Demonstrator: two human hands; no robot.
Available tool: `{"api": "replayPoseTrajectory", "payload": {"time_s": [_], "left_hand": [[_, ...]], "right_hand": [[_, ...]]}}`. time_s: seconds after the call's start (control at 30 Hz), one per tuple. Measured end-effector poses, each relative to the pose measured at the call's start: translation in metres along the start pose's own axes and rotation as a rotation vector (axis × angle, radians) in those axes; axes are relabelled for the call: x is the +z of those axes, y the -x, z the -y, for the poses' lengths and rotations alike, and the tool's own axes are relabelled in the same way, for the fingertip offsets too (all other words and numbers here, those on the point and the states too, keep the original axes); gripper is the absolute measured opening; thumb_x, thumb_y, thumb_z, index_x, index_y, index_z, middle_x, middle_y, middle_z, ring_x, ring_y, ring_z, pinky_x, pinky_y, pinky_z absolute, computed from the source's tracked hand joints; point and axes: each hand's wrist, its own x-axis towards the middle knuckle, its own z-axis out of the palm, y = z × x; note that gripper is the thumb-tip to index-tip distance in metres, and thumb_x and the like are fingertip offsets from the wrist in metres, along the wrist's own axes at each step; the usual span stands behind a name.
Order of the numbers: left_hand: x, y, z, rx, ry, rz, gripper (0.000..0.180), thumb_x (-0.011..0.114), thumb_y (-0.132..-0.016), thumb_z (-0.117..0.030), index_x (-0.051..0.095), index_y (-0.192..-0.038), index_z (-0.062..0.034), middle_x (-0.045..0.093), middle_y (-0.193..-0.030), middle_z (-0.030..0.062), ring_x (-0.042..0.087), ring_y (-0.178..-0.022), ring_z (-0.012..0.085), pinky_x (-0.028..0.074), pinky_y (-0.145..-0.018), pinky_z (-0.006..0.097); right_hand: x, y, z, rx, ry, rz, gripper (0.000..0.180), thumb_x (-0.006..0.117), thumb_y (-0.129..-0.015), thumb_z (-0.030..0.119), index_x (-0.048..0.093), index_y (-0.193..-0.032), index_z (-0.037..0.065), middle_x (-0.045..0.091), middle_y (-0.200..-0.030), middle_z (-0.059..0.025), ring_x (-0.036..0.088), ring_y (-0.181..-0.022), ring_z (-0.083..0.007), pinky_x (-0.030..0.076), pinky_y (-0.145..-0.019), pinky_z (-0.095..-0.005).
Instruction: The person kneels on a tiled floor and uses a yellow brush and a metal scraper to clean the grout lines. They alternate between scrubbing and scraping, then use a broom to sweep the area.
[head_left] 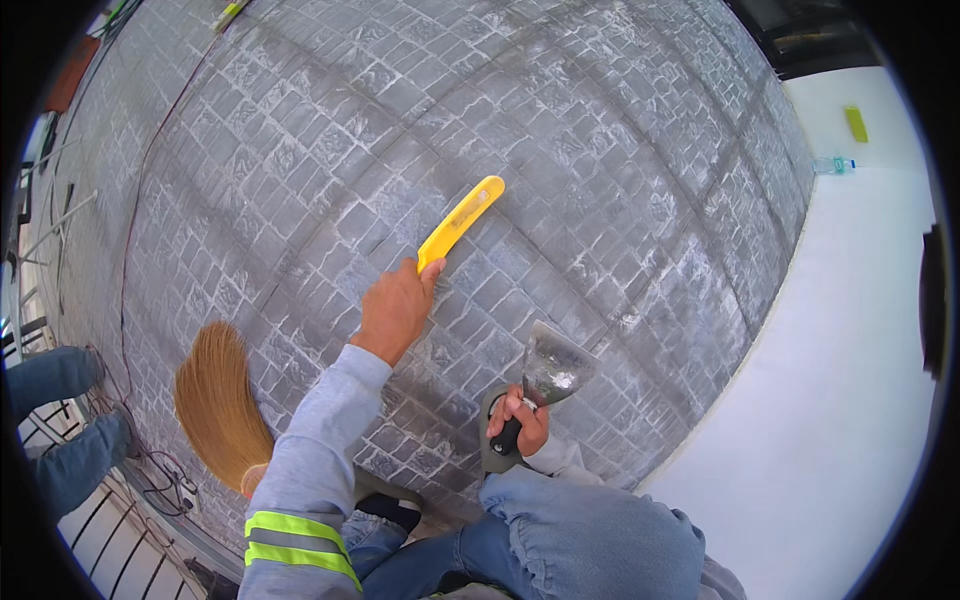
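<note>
At the left edge of the grey stone-patterned floor [330, 160], another person's jeans-clad legs [62, 385] showed beside a tangle of cables. Next, nearer the middle, a straw broom [222, 400] had its bristles fanned toward the far edge, its lower end hidden behind a grey sleeve [325, 430] with lime bands. The left hand [392, 308] was stretched over the middle of the floor, its grip closed around one end of a curved yellow tool [462, 222]; whether that tool touched the floor could not be told. To its right and nearer the person's shoes [495, 440], the right hand [520, 422] had its grip wrapped around the black handle of a scraper [557, 368], the wide metal blade pointing toward the far edge. Along the floor's right edge lay a white surface [780, 430], with a clear bottle [833, 166] and a yellow-green strip [855, 124] near its far end.
</note>
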Motion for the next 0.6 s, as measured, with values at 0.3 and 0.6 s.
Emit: {"api": "replayPoseTrajectory", "payload": {"time_s": [0.3,0.6], "left_hand": [[-0.066,0.084,0.063,-0.05,-0.271,0.315,0.048,0.048,-0.095,-0.049,0.054,-0.086,-0.0016,0.062,-0.063,0.0218,0.063,-0.059,0.0412,0.049,-0.051,0.05],[0.001,0.008,-0.004,0.059,-0.038,0.001,0.048,0.047,-0.095,-0.047,0.054,-0.083,-0.0008,0.06,-0.062,0.0223,0.061,-0.058,0.0424,0.048,-0.05,0.051]], "right_hand": [[0.004,0.0,-0.001,-0.029,-0.068,-0.024,0.022,0.049,-0.092,0.016,0.045,-0.074,0.005,0.056,-0.058,-0.0113,0.057,-0.054,-0.021,0.049,-0.055,-0.0334],[0.004,-0.001,0.006,-0.012,-0.076,-0.008,0.022,0.049,-0.092,0.016,0.042,-0.073,0.006,0.055,-0.057,-0.0127,0.057,-0.055,-0.0222,0.049,-0.056,-0.034]]}}
